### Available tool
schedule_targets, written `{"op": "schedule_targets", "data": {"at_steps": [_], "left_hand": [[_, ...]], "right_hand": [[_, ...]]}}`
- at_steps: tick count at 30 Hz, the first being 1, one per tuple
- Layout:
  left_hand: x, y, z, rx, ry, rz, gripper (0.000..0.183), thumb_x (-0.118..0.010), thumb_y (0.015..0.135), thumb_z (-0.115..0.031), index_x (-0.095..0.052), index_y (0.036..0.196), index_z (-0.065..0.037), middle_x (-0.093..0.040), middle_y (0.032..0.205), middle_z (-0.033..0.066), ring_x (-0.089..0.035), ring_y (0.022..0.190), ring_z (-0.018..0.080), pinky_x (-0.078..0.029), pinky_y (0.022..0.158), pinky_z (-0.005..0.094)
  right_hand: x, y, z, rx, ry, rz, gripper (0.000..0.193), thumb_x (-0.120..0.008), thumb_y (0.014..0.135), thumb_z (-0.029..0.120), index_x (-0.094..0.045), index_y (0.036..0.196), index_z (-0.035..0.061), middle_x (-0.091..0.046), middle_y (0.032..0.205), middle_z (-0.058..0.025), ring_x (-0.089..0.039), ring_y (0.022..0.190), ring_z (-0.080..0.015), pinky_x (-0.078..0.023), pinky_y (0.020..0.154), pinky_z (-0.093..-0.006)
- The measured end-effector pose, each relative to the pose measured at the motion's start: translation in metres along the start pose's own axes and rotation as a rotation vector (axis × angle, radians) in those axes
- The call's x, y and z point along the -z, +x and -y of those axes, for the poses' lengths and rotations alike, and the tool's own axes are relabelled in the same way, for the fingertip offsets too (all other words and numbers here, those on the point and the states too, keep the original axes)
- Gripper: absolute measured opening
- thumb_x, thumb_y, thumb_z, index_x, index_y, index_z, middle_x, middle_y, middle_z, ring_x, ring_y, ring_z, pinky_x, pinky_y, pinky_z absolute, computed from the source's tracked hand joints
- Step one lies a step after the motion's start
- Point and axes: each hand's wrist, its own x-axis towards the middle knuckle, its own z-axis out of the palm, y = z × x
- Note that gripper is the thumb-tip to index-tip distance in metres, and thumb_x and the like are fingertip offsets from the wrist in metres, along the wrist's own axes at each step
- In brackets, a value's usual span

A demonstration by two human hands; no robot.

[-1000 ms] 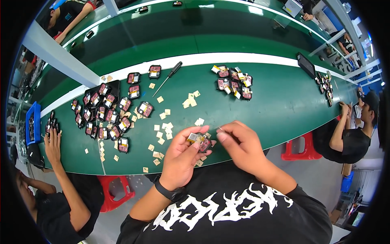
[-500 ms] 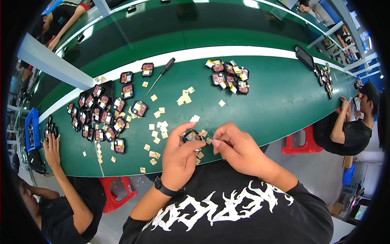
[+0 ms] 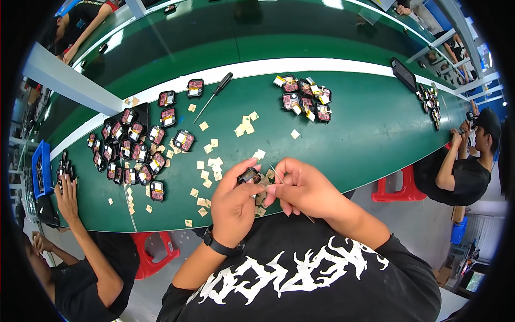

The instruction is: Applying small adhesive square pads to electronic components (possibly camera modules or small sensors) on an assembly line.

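My left hand (image 3: 232,208) is closed around a small black electronic housing (image 3: 248,175), its thumb lying across the near side. Close beside it, my right hand (image 3: 307,189) pinches a thin metal stick-like tool (image 3: 275,172). One end of the tool sticks up past the fingers and the other comes out below the palm. My right thumb and fingertip almost meet the left thumb, and I cannot tell whether they touch the housing. Small square cream pieces (image 3: 260,211) lie on the table just beneath and between my hands.
Several black housings with red circuit boards (image 3: 140,153) are heaped at the left, with a smaller group (image 3: 307,102) at the back. A black-handled screwdriver (image 3: 223,81) lies beyond the loose cream squares (image 3: 204,202). Co-workers sit left and right; a hand (image 3: 67,198) rests on the left end.
My right hand has moved left, closer to the left hand, and the thin tool now shows across it. The housing in my left hand has tilted.
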Motion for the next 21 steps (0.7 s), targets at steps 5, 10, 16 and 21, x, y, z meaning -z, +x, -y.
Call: {"op": "schedule_targets", "data": {"at_steps": [5,10,16,21], "left_hand": [[0.002,0.001,0.001,-0.010,0.043,0.002,0.035,-0.049,0.077,0.019,-0.074,0.093,0.000,-0.063,0.134,0.0200,-0.068,0.116,0.0334,-0.053,0.098,0.0374],[0.002,0.002,0.000,0.008,0.054,0.017,0.036,-0.049,0.077,0.019,-0.075,0.093,0.000,-0.064,0.133,0.0202,-0.068,0.114,0.0332,-0.054,0.098,0.0370],[0.002,0.002,0.002,0.018,0.026,0.024,0.037,-0.048,0.076,0.019,-0.075,0.093,0.000,-0.064,0.134,0.0210,-0.069,0.112,0.0324,-0.055,0.096,0.0364],[0.002,0.001,0.002,0.017,0.042,0.034,0.036,-0.048,0.076,0.019,-0.074,0.092,0.000,-0.065,0.132,0.0217,-0.070,0.109,0.0317,-0.055,0.094,0.0362]], "right_hand": [[0.005,0.003,-0.002,0.020,0.036,0.002,0.016,-0.063,0.101,0.010,-0.047,0.099,0.0059,-0.074,0.085,-0.0099,-0.059,0.055,-0.0081,-0.039,0.041,-0.0233],[0.002,0.010,0.005,-0.018,0.009,0.033,0.016,-0.063,0.102,0.009,-0.048,0.100,0.0049,-0.074,0.083,-0.0127,-0.058,0.052,-0.0082,-0.038,0.041,-0.0209],[0.004,0.013,0.011,-0.048,-0.062,0.048,0.014,-0.062,0.101,0.010,-0.049,0.098,0.0057,-0.071,0.077,-0.0079,-0.057,0.052,-0.0086,-0.038,0.042,-0.0241],[0.002,0.018,0.014,-0.057,-0.105,0.033,0.014,-0.063,0.101,0.009,-0.050,0.095,0.0060,-0.069,0.074,-0.0065,-0.055,0.051,-0.0084,-0.037,0.041,-0.0250]]}}
